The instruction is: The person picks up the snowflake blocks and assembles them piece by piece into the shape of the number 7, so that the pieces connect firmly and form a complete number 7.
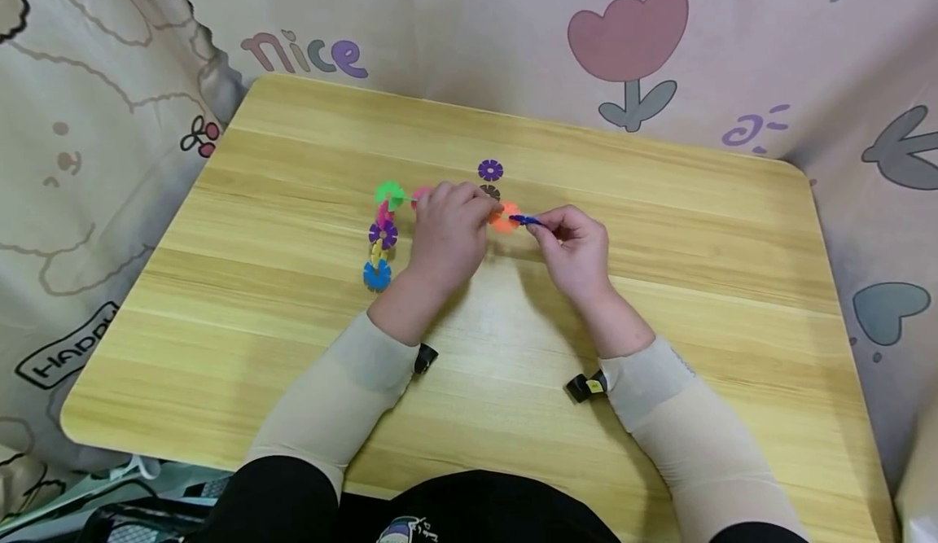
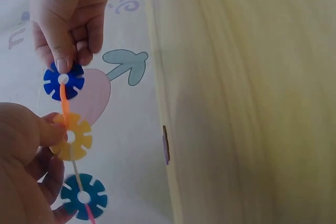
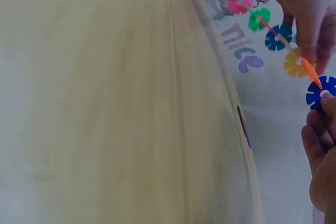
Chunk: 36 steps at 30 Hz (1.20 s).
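Observation:
My left hand (image 1: pixel 449 229) pinches a yellow slotted disc (image 2: pixel 81 139) that belongs to a chain of interlocking plastic snowflake discs. At the chain's right end, my right hand (image 1: pixel 580 251) holds a dark blue disc (image 2: pixel 72 94) between thumb and fingers. Between these two an orange disc (image 1: pixel 504 222) is slotted into the blue one; it shows edge-on in the wrist views. A teal disc (image 2: pixel 97 195) joins on beyond the yellow one. Leftward the chain runs through a green disc (image 1: pixel 390 191), then bends toward me past a purple disc (image 1: pixel 375 236) to a bright blue disc (image 1: pixel 377 278).
Beyond the hands, a loose purple disc (image 1: pixel 484 165) and a dark grey-brown disc (image 1: pixel 493 191) lie on the wooden table (image 1: pixel 659 282). Patterned cloth (image 1: pixel 469 38) hangs behind the table's far edge and at both sides. Each sleeve carries a small black wrist camera (image 1: pixel 579 388).

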{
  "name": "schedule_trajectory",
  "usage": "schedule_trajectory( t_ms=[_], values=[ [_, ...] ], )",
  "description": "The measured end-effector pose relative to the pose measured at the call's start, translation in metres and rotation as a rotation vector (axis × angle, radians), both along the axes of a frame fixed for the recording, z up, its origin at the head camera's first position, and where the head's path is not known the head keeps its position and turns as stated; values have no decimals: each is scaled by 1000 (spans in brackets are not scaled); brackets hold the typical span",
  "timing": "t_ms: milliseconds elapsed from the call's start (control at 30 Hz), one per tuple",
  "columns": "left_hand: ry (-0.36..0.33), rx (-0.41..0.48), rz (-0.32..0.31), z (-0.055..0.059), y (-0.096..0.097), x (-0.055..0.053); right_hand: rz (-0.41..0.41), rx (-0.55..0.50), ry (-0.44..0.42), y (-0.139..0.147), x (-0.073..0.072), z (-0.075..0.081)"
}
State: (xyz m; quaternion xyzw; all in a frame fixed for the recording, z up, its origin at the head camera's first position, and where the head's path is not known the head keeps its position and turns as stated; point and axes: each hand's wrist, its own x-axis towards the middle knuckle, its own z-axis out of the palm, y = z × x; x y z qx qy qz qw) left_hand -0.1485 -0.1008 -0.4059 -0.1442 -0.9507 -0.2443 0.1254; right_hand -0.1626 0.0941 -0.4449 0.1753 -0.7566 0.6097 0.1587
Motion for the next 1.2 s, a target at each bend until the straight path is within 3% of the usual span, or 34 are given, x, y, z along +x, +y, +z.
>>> schedule_trajectory(
  t_ms=[100,333,500,633,733,967,1200],
  values=[
    [35,26,6,-2,0,1,5,-19,13,-5,0,0],
    [192,90,-36,-5,0,1,49,-39,43,-13,0,-1],
    [204,86,-65,-5,1,1,49,-81,30,-20,1,-2],
    [168,81,-84,-6,0,0,53,-89,-9,-25,2,-3],
    [101,58,-91,-4,-1,0,67,-34,-69,-23,0,-2],
    [-87,-26,-21,1,-9,-2,68,250,-265,-5,-31,-1],
    [-125,-35,-1,0,-10,-1,21,519,-382,-11,-59,-1]
  ],
)
